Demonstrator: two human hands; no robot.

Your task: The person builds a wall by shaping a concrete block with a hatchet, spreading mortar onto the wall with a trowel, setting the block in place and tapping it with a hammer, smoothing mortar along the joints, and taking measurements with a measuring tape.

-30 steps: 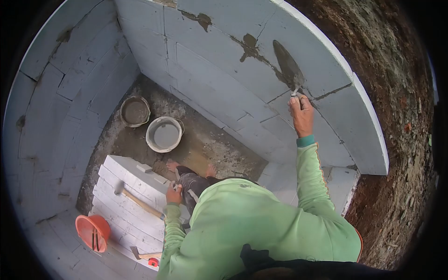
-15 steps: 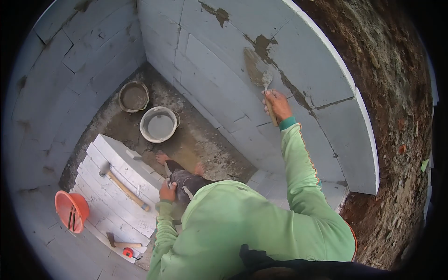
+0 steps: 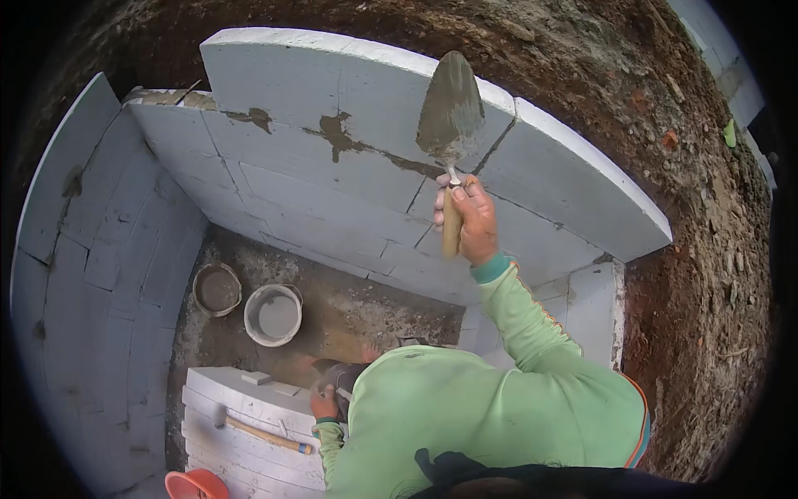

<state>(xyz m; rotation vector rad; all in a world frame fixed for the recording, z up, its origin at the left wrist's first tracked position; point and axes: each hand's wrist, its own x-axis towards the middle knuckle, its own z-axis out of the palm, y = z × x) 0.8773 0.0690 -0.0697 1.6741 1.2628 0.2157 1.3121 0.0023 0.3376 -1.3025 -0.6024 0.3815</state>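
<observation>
Trowel (image 3: 450, 129) clasped in right hand (image 3: 475, 220) | left hand (image 3: 324, 403): can't tell grip | pale bucket (image 3: 270, 341): grey fill | darker bucket (image 3: 223, 314): brownish fill

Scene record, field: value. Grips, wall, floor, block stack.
Right grip: closed on trowel, blade up, in front of wall
Left grip: low beside the leg; contents unclear
Wall: pale blocks, dark smears along joints
Floor: dark bucket beside light bucket
Block stack: mallet lying on top
Frame edge: orange bowl, cut off
</observation>
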